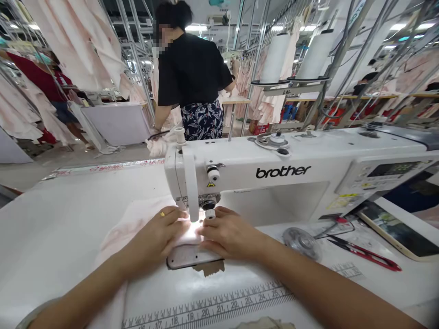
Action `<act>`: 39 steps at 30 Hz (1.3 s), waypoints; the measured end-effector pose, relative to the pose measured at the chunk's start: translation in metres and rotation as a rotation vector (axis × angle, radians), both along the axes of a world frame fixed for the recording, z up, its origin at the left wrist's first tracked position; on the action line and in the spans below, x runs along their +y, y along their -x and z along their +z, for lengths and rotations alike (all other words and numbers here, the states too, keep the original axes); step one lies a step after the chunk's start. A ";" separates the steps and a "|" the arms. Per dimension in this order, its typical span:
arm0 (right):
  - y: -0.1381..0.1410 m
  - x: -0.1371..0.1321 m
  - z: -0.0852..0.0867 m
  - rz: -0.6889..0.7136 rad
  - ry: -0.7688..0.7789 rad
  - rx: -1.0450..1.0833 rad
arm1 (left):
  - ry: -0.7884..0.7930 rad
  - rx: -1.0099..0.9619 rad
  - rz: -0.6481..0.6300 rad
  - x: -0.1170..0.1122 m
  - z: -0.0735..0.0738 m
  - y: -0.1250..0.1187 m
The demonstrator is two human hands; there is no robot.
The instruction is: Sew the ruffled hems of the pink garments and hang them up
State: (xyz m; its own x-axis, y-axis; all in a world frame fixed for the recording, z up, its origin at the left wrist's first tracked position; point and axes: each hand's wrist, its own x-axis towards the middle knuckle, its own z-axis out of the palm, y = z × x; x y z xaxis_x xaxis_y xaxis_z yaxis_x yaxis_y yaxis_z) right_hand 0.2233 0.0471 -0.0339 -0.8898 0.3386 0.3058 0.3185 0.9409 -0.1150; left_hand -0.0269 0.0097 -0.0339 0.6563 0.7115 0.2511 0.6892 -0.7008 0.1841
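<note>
Our fingers (pixel 176 214) close in from both sides on the bright spot beneath the needle, at the centre of the frame. On our left hand (pixel 159 233), which wears a gold ring (pixel 162 214), they lie close together; on our right hand (pixel 233 233) they bend, slightly apart. Glare hides the tips, so we cannot tell whether either hand pinches the cloth. We see the pale pink fabric (pixel 132 221) left of centre, running from the needle down behind our left forearm. Above our hands stands the white sewing machine (pixel 240 160), reaching to the right edge. Across the bottom we have a printed ruler scale (pixel 219 310); at lower right lie red-handled snips (pixel 368 256) and a phone (pixel 401 228). Farther out, two thread cones (pixel 276 59) stand at upper right, a person in a black top (pixel 195 68) at upper centre, and pink cloth (pixel 75 41) hangs at upper left.
</note>
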 end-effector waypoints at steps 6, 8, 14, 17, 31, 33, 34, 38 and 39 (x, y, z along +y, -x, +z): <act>0.003 -0.002 0.000 -0.008 0.050 -0.071 | 0.092 -0.044 -0.158 -0.003 -0.006 0.002; 0.005 -0.003 -0.001 -0.032 0.043 -0.066 | 0.079 -0.067 -0.190 0.003 -0.006 0.007; 0.004 0.000 -0.006 -0.081 0.058 0.052 | 0.137 -0.072 -0.148 0.005 0.005 0.001; 0.005 -0.001 -0.008 -0.119 0.093 0.110 | 0.120 -0.066 -0.044 -0.002 0.004 -0.007; 0.022 -0.002 -0.015 0.009 -0.499 0.166 | -0.255 -0.086 -0.067 0.000 -0.011 -0.010; 0.021 -0.002 -0.014 0.049 -0.524 0.131 | -0.249 -0.070 -0.083 0.000 -0.012 -0.009; 0.020 -0.002 -0.015 0.069 -0.513 0.105 | -0.222 -0.059 -0.094 0.000 -0.012 -0.009; 0.012 -0.004 -0.013 0.043 -0.241 0.046 | -0.099 -0.015 -0.149 -0.002 -0.009 -0.007; 0.010 -0.005 -0.011 0.023 -0.155 0.036 | -0.084 0.000 -0.154 -0.002 -0.007 -0.006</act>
